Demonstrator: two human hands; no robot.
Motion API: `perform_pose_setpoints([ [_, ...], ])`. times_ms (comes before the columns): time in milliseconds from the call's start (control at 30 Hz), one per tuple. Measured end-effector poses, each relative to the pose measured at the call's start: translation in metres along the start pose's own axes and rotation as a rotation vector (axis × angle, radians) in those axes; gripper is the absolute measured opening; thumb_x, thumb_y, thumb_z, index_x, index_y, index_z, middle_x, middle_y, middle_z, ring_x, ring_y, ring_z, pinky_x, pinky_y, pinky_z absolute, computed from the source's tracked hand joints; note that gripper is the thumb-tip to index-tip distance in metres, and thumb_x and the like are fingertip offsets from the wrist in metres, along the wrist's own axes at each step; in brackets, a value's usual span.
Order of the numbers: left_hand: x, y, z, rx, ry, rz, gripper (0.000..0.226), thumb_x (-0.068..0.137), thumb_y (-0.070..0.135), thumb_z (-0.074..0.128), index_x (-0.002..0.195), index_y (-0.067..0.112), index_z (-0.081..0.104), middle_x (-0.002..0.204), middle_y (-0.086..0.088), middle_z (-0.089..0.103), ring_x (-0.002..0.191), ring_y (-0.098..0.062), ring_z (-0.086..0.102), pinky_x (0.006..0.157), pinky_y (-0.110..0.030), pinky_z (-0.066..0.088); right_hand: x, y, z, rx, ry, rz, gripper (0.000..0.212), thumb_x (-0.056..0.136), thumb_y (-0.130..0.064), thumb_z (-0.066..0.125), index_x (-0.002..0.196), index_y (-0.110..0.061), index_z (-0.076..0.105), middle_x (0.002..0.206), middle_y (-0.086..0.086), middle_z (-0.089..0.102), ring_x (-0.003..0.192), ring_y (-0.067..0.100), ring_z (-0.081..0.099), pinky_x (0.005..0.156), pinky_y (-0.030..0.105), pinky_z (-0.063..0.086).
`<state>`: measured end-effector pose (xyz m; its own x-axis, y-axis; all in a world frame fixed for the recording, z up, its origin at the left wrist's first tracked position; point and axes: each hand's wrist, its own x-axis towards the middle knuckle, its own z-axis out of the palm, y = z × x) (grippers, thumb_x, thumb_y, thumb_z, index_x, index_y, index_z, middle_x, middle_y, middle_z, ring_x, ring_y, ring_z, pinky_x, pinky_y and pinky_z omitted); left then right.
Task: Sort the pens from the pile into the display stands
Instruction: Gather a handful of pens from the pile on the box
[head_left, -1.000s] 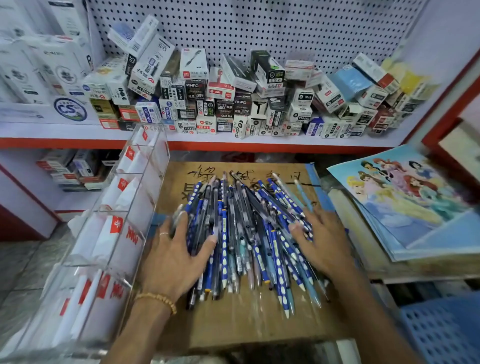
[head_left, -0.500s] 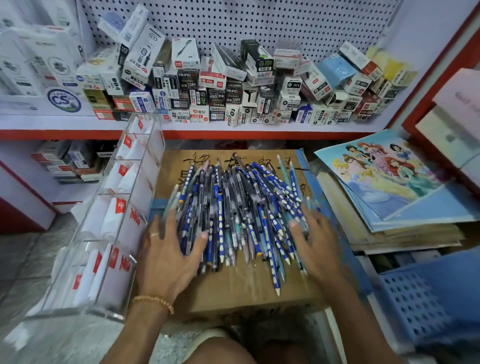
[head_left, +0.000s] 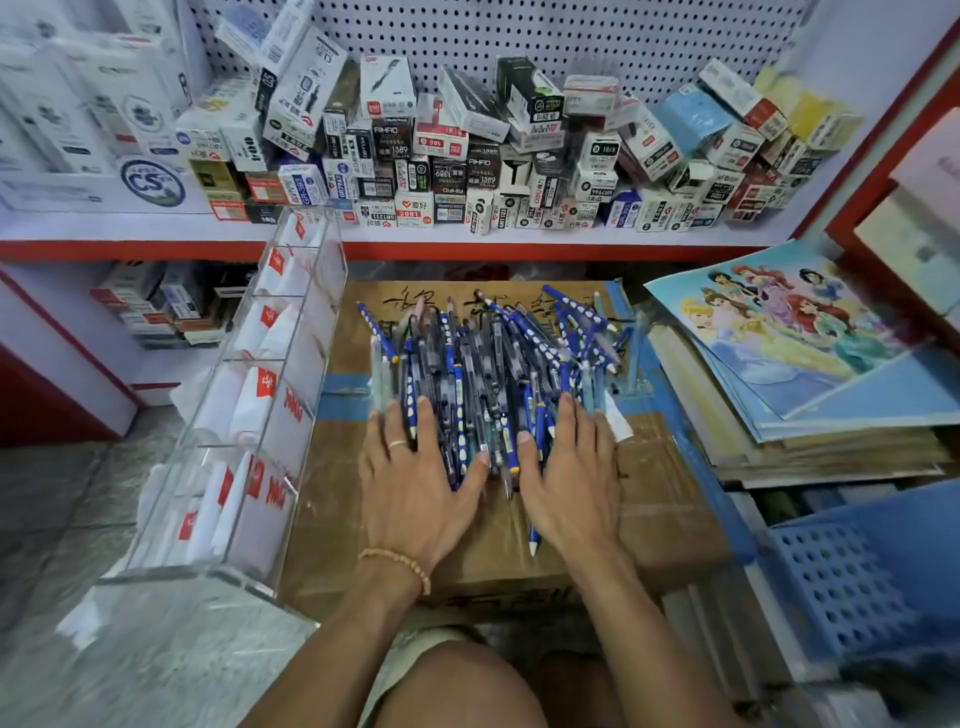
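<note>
Beyond the fingertips a white shelf (head_left: 467, 236) with a red edge is loaded with small stationery boxes (head_left: 467, 156). Under the hands a brown cardboard box (head_left: 670, 493) serves as the work surface. Just left of the left fingers a clear acrylic display stand (head_left: 244, 415) with several compartments is seen, white and red card inserts showing inside it. To the right of the right fingers a stack of illustrated sheets (head_left: 810, 338) is laid. The pile of pens (head_left: 488, 364), mostly blue and dark, is spread on the box, reaching from under both sets of fingers away toward the shelf. The left hand (head_left: 415, 483) and the right hand (head_left: 571, 478) are laid flat on the near end of the pile, fingers straight and spread, nothing gripped.
</note>
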<state>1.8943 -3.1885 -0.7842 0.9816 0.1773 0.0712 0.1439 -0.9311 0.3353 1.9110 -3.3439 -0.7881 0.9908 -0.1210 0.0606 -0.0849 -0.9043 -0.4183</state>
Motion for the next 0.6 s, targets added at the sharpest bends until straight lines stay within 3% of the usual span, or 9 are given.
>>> perform_pose_setpoints([
  [200,0.002,-0.014,-0.011,-0.080,-0.063,0.015,0.088,0.083,0.075,0.037,0.153,0.026,0.017,0.161,-0.003,0.014,0.148,-0.025,0.009,0.117,-0.046,0.019,0.005,0.007,-0.008,0.062,0.025,-0.027,0.063,0.100,-0.051,0.035,0.152,-0.017,0.030,0.156,0.004,0.032,0.144,0.026,0.024,0.117,0.044,0.024],
  [367,0.016,-0.016,-0.027,-0.152,0.009,-0.004,0.078,0.088,0.068,0.037,0.149,0.020,0.030,0.156,-0.008,0.028,0.143,-0.026,0.024,0.115,-0.046,0.027,0.021,0.014,-0.015,0.090,0.037,0.006,0.057,0.100,-0.051,0.040,0.149,-0.022,0.036,0.156,0.004,0.031,0.143,0.025,0.026,0.116,0.047,0.026],
  [600,0.068,0.000,-0.033,-0.203,0.075,0.030,0.070,0.093,0.059,0.038,0.149,0.018,0.029,0.154,-0.010,0.030,0.145,-0.026,0.021,0.116,-0.046,0.023,0.077,0.008,-0.033,0.121,0.109,-0.085,0.056,0.100,-0.047,0.044,0.145,-0.015,0.040,0.150,0.007,0.037,0.139,0.025,0.031,0.114,0.045,0.028],
])
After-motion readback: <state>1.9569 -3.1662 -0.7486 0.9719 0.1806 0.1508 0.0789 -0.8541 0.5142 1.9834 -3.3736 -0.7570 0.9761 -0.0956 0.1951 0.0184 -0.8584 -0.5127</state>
